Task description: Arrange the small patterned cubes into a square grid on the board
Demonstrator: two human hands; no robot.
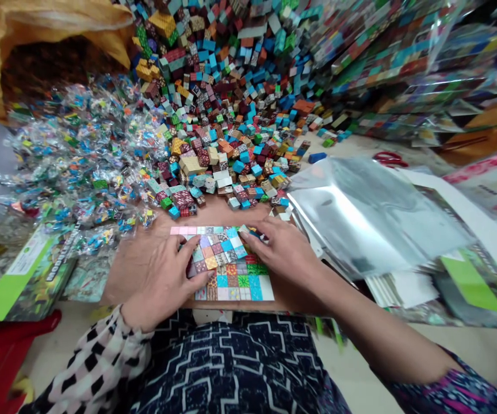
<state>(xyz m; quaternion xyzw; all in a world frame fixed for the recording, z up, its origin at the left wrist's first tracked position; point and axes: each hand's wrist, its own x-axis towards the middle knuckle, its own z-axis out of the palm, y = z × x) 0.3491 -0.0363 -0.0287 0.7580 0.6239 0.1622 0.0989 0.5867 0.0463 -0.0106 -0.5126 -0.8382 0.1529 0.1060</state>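
Observation:
A flat layout of small patterned square blocks (pixel 232 282) in many colours lies on a brown board (pixel 123 270) in front of me. Over its upper part sits a tilted group of square blocks (pixel 217 250), between my two hands. My left hand (pixel 162 282) holds the left side of this group, thumb at the lower edge and index finger at the upper left. The fingers of my right hand (pixel 285 247) are bent against its upper right corner, partly hiding the blocks there.
A large heap of loose patterned blocks (pixel 231 115) rises behind the board. Small clear packets (pixel 88 144) pile up at left, beside printed cards (pixel 28 276). Right of the board lie clear plastic sleeves (pixel 373 213) and red-handled scissors (pixel 390 159); filled bags (pixel 404 57) stand behind.

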